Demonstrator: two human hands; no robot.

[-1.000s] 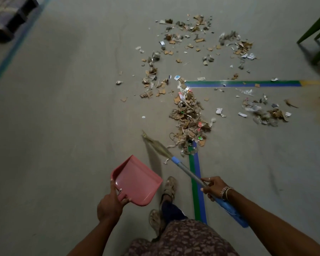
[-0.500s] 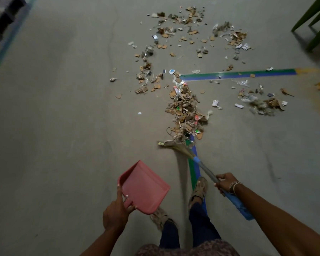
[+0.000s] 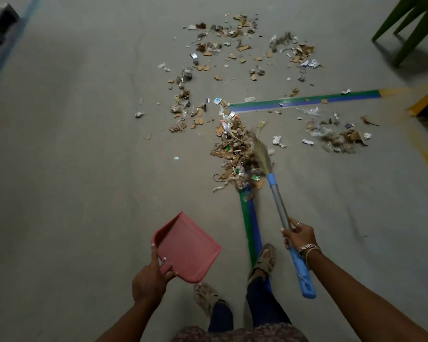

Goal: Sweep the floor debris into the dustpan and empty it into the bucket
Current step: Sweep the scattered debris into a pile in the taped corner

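Floor [image 3: 72, 169]: grey concrete, marked with green-and-blue tape [image 3: 251, 223].
Debris [image 3: 235, 154]: main pile lies over the tape's corner; scatter spreads beyond it.
Broom [image 3: 278, 201]: your right hand [image 3: 298, 234] grips the handle just right of the tape; bristles touch the pile.
Dustpan [image 3: 185, 245]: your left hand [image 3: 150, 277] clasps its handle, left of the tape.

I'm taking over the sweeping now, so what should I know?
Left hand grips the red plastic dustpan by its handle, off the floor, empty.
Right hand grips the grey-and-blue-handled grass broom, bristles at the right edge of the middle pile of paper and cardboard scraps.
Done: nothing in the pan.
Left: sweep the pile and scattered bits in, then empty into the bucket, not in view.
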